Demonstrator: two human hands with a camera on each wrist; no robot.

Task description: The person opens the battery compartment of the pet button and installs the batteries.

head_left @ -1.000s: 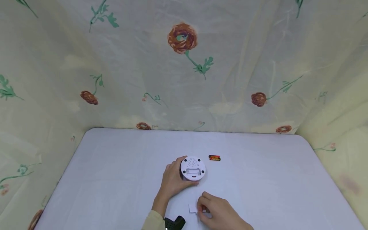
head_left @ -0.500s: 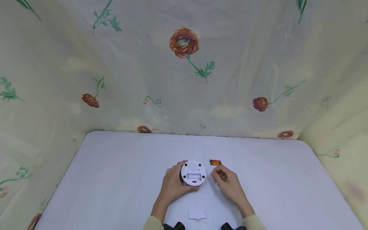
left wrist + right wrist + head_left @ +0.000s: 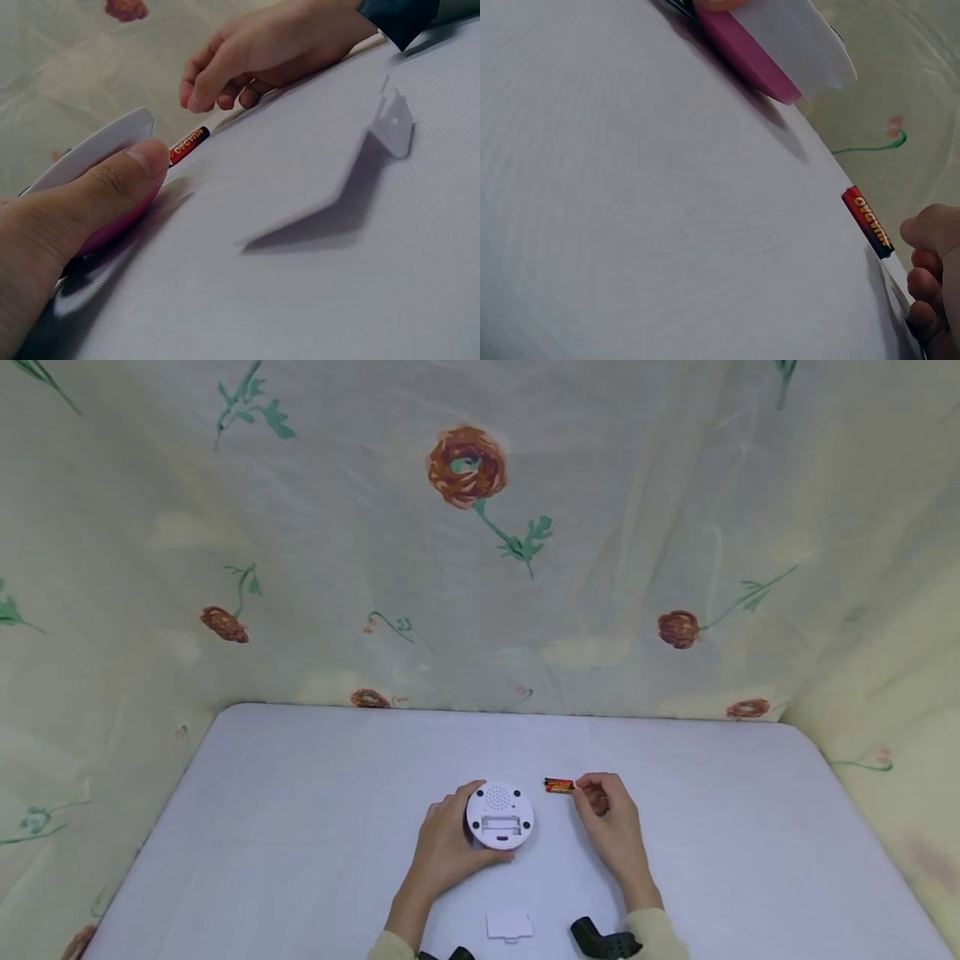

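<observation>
My left hand grips a round white device from its left side, thumb along the near edge. Its underside faces up, with speaker holes, dark feet and an uncovered battery compartment; a pink side shows in the right wrist view. Right of it lie red-and-black batteries, side by side. My right hand is at their right end, fingers bent; in the right wrist view a small gap separates its fingertips from the battery. A flat white battery cover with a small tab lies nearer me.
A white cloth covers the table. Floral fabric hangs behind and at both sides. Black wrist-worn gear shows by the right sleeve.
My right hand has left the white battery cover on the table and moved forward and right to the batteries. My left hand keeps its grip on the round device.
</observation>
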